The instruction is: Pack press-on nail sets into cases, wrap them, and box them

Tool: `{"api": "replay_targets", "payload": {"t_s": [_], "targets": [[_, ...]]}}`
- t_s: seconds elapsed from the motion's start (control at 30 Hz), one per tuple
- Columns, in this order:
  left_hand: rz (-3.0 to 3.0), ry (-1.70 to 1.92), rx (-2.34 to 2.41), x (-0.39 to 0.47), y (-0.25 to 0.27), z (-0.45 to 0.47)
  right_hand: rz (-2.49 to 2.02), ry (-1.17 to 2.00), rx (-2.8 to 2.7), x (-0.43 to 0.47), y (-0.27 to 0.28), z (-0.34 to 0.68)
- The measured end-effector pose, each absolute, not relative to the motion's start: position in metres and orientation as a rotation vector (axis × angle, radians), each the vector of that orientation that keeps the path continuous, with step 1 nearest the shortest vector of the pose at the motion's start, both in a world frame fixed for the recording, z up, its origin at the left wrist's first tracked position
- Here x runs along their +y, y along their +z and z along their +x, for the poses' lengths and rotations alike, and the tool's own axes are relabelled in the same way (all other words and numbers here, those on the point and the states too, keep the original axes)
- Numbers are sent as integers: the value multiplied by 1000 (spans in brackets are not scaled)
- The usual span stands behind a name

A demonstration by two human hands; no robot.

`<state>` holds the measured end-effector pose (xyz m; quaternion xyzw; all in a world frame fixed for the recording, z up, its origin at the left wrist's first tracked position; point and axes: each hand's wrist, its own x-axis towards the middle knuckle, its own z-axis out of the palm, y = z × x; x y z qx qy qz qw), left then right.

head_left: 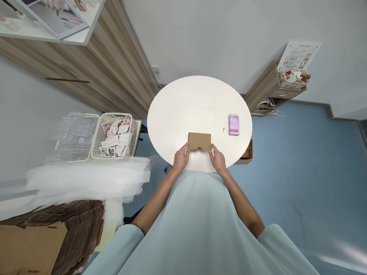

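- Here, your left hand [180, 158] and right hand [218, 159] hold a small brown cardboard box [199, 141] by its two short ends; it is over the near half of an oval, smooth white tabletop [197, 99].
- Your fingers bend inward on both sides, fingertips bearing on the ends, thumbs by the near corners; you pinch the box between your two hands.
- The box is a shallow, matt rectangle with a half-round notch [199, 148] in its near edge.
- To your left, a white perforated plastic basket [133, 137] carries printed packets [113, 140]; nearer you lie translucent white sheets [91, 175] and a layered stack of flat brown cardboard [82, 229].
- The table's curved near rim passes close to your wrists; the wider stretch of tabletop lies beyond the box.
- Right of your right hand, apart from it, a flat rectangular device with a pink-violet screen [234, 125] lies near the right edge.
- The box's long axis runs left to right, across your body, its notch facing you.
- Whether it touches the tabletop, you cannot tell.
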<state>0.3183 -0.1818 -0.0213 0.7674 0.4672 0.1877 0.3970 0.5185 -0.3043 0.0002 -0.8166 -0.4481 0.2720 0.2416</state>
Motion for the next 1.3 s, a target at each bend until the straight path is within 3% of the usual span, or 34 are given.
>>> {"api": "replay_targets", "payload": {"t_s": [0.4, 0.67, 1.07, 1.3], "targets": [[1854, 189, 1317, -197, -28, 315, -2374, 940, -1183, -311, -13, 510], [1544, 300, 1348, -196, -35, 321, -2316, 939, -1111, -311, -28, 516], [1571, 295, 1406, -189, -51, 322, -2237, 859, -1099, -304, -53, 531], [1537, 365, 1377, -191, -41, 319, -2049, 969, -992, -303, -47, 532]]}}
